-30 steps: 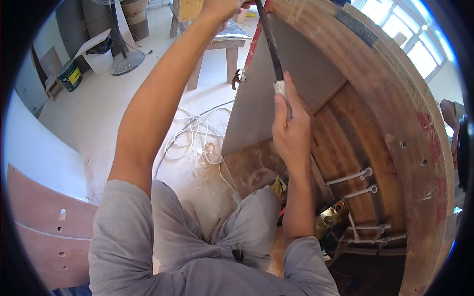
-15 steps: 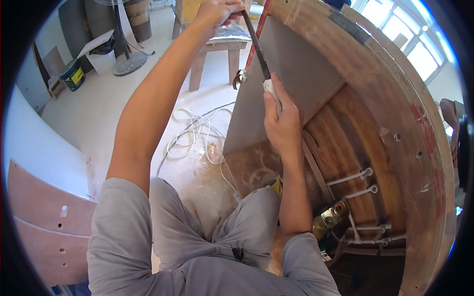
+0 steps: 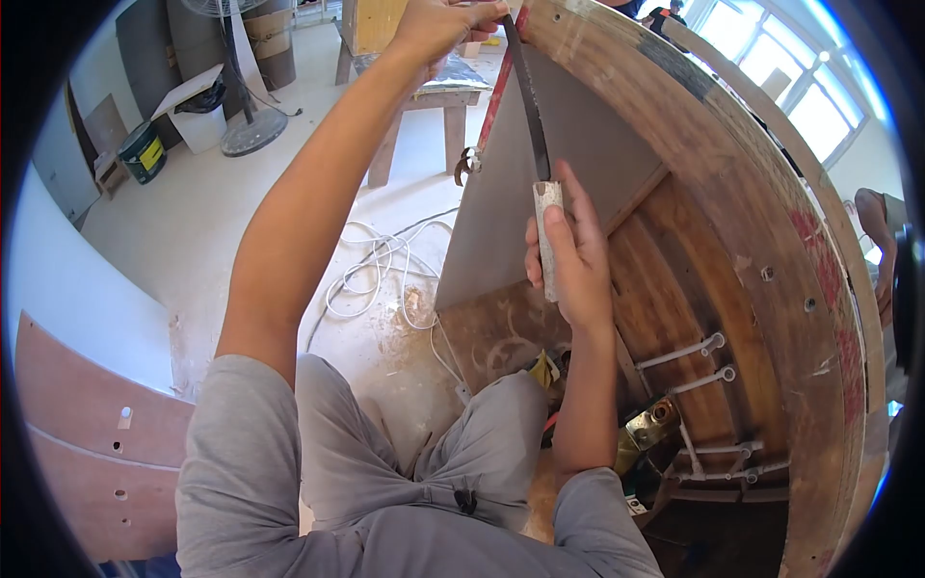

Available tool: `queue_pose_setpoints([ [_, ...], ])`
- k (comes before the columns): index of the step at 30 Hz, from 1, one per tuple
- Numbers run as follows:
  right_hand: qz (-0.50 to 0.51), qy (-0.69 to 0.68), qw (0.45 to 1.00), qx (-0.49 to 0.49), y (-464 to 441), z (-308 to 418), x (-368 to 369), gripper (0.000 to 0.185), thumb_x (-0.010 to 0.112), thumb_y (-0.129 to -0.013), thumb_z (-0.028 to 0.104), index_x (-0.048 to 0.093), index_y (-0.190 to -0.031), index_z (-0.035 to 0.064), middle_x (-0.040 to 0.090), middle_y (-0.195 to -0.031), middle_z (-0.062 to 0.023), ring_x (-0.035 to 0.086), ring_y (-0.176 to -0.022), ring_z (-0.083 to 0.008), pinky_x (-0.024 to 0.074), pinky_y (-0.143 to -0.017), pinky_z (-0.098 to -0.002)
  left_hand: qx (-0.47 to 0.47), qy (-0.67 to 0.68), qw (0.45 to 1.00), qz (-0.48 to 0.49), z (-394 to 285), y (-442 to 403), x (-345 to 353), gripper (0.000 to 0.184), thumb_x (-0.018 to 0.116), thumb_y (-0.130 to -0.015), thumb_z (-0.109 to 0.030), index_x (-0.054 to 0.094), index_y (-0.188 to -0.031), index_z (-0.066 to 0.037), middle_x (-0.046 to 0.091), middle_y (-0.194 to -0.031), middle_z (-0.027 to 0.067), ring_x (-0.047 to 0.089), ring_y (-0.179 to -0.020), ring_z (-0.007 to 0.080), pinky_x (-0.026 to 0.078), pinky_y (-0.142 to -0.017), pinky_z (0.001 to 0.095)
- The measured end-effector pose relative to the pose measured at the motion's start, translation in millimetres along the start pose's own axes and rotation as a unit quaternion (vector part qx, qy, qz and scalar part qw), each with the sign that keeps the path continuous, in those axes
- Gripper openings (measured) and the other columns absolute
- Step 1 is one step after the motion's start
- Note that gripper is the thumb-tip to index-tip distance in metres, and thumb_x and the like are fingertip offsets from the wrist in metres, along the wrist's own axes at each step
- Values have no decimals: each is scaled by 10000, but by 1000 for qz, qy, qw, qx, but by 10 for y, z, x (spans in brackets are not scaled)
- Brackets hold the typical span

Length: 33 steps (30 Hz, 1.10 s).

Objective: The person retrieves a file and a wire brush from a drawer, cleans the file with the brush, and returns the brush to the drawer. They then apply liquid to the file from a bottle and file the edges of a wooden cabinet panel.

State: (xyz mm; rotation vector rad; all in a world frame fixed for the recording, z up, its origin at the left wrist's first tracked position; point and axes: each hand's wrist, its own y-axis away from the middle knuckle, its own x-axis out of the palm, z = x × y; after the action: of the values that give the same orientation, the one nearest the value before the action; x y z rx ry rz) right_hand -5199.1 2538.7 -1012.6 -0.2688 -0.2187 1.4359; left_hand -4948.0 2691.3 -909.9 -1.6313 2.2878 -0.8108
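Note:
A long dark file (image 3: 532, 111) with a worn whitish handle slants across the top middle of the head view. My right hand (image 3: 581, 258) is closed round the handle, with the thumb lying along it. At the far end, my left hand (image 3: 441, 31) pinches the blade's tip between the fingers. The blade runs beside the edge of a large curved wooden frame (image 3: 674, 135), near a red-marked strip (image 3: 496, 91). Whether the blade touches the wood I cannot tell. Behind it is a grey flat panel (image 3: 588, 125) set inside the frame.
White cable (image 3: 385, 260) lies coiled on the floor. Farther back are a wooden stool (image 3: 448, 99), a fan stand (image 3: 252, 135) and a dark bucket (image 3: 143, 152). Pale rods (image 3: 682, 352) and a metal tool (image 3: 651, 420) sit inside the frame. Another person's arm (image 3: 879, 241) shows at right.
Both hands have moved to the right with the file, and the right hand is lower. More of the handle shows now, and the right-hand grip has turned.

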Motion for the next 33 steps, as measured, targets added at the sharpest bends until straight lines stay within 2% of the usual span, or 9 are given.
queue_pose_setpoints([
  [2, -25, 75, 996, -43, 58, 68, 32, 460, 450, -1031, 216, 405, -1465, 70, 498, -757, -8, 429, -488, -47, 360, -442, -210, 4, 23, 1000, 18, 5, -1, 26, 330, 713, -889, -151, 646, -1155, 32, 705, -971, 96, 676, -827, 150, 546, -729, 255],
  [5, -25, 76, 997, -2, 37, 141, -34, 449, 458, -1029, 212, 429, -1460, 89, 482, -747, 4, 424, -535, -54, 373, -494, -215, -14, -2, 1000, 5, -24, 10, 46, 337, 713, -885, -140, 642, -1162, 38, 707, -968, 97, 676, -826, 148, 544, -725, 250],
  [8, -51, 141, 987, -57, 9, 102, -22, 423, 461, -1028, 211, 471, -1427, 68, 479, -722, 3, 431, -586, -75, 391, -559, -227, -23, -16, 1000, 4, -63, 25, 56, 346, 717, -881, -136, 641, -1173, 34, 710, -977, 92, 676, -830, 150, 543, -731, 255],
  [11, -70, 155, 984, -54, 19, 93, 11, 408, 464, -1023, 201, 495, -1405, 59, 477, -704, -1, 433, -628, -91, 405, -606, -245, -10, -11, 1000, 6, -46, 26, 79, 350, 720, -878, -133, 643, -1180, 28, 712, -975, 85, 674, -831, 149, 542, -734, 261],
  [20, -86, 155, 982, -67, -51, 41, 91, 397, 472, -1005, 182, 523, -1372, 41, 484, -705, -26, 439, -614, -96, 425, -607, -262, -41, 9, 999, -24, -23, -83, 29, 252, 702, -893, -148, 704, -1080, 22, 713, -958, 67, 649, -803, 142, 522, -746, 246],
  [24, -75, 188, 978, -48, -38, 31, -13, 396, 472, -999, 182, 524, -1366, 39, 612, -851, -107, 544, -711, -142, 466, -706, -287, -16, -3, 999, -38, 57, -102, 113, 238, 702, -889, -137, 708, -1061, 27, 710, -928, 69, 649, -768, 146, 531, -716, 257],
  [27, -69, 229, 966, -98, -260, -188, 13, 392, 470, -996, 174, 529, -1360, 42, 671, -1013, -156, 601, -807, -178, 473, -783, -297, -40, -13, 997, -61, 259, -200, -76, 234, 703, -887, -134, 709, -1055, 29, 710, -901, 69, 647, -745, 147, 534, -698, 261],
  [29, -67, 231, 967, -88, -293, -225, 42, 390, 470, -996, 173, 530, -1359, 42, 671, -1088, -174, 616, -858, -203, 470, -825, -301, -80, 19, 994, -70, 335, -184, -155, 225, 701, -887, -131, 714, -1046, 27, 711, -887, 67, 646, -732, 144, 533, -688, 260],
  [33, -66, 177, 982, -28, -44, -115, 16, 390, 469, -997, 181, 530, -1357, 43, 651, -1176, -205, 639, -1001, -279, 460, -912, -323, -31, -42, 997, -58, 60, 116, 62, 232, 718, -874, -128, 717, -1039, 36, 717, -884, 74, 653, -713, 137, 536, -658, 251],
])
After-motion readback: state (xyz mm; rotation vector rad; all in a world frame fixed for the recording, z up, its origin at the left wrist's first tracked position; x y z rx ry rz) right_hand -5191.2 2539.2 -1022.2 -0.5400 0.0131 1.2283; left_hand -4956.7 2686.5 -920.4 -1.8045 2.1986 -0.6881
